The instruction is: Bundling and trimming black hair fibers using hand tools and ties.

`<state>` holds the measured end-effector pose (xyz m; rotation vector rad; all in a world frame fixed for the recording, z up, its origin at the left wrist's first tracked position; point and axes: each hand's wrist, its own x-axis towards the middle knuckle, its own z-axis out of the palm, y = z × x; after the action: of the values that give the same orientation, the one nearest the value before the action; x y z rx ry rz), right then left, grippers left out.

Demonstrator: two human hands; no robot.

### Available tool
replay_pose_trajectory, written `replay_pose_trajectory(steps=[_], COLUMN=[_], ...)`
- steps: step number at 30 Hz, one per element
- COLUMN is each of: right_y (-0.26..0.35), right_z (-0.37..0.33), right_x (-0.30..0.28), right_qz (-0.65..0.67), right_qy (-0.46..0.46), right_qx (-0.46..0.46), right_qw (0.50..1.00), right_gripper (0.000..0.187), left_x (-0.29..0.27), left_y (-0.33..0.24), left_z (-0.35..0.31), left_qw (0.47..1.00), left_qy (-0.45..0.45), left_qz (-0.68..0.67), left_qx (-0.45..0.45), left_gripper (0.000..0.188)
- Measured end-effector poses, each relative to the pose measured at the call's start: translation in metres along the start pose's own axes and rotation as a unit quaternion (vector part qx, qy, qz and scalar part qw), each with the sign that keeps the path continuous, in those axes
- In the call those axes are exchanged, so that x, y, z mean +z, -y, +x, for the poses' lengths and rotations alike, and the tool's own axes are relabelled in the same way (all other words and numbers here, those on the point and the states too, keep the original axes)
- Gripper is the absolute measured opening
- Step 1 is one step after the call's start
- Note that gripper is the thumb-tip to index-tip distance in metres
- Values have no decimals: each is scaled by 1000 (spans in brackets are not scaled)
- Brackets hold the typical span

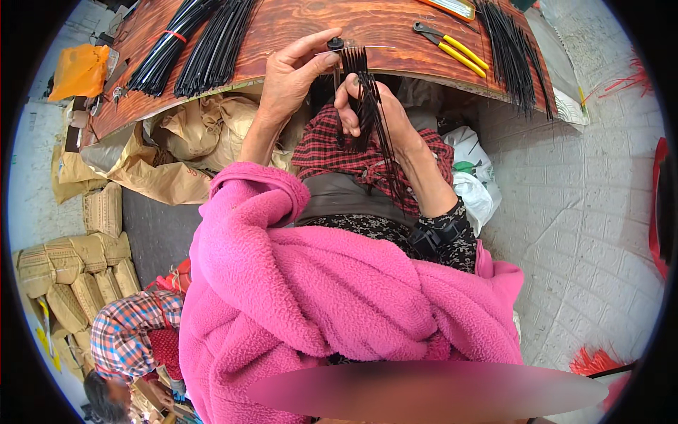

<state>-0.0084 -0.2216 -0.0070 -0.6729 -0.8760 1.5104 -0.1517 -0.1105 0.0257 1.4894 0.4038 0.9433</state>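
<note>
black strips (366, 127): one bunch held, three on table (296, 21)

The left grip (295, 74) pinches beside the curled right grip (381, 109).

Workshop, wooden worktable (289, 18), pliers (455, 56), stacked brown packs (65, 261)

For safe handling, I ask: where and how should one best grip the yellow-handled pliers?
Probably grip the pliers around both yellow handles, the right hand coming from the near right: the handles point toward the wooden table's near edge, the metal head away.
</note>
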Motion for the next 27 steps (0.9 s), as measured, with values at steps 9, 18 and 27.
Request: replay_pose_trajectory(steps=[9, 18, 27], right_y=[5, -16, -12], right_z=[8, 15, 13], right_x=[7, 6, 6], right_qz=[-6, 39, -29], right_qy=[-9, -23, -38], right_qx=[3, 1, 11], right_qw=[1000, 999, 999], right_gripper=[40, 47, 51], left_x=[0, -7, -13], left_y=[-13, -2, -9], left_z=[5, 2, -3], left_qw=[1000, 1000, 999], left_qy=[10, 16, 44], left_qz=[-9, 8, 22], left_qx=[-5, -15, -13], left_gripper=[34, 32, 33])
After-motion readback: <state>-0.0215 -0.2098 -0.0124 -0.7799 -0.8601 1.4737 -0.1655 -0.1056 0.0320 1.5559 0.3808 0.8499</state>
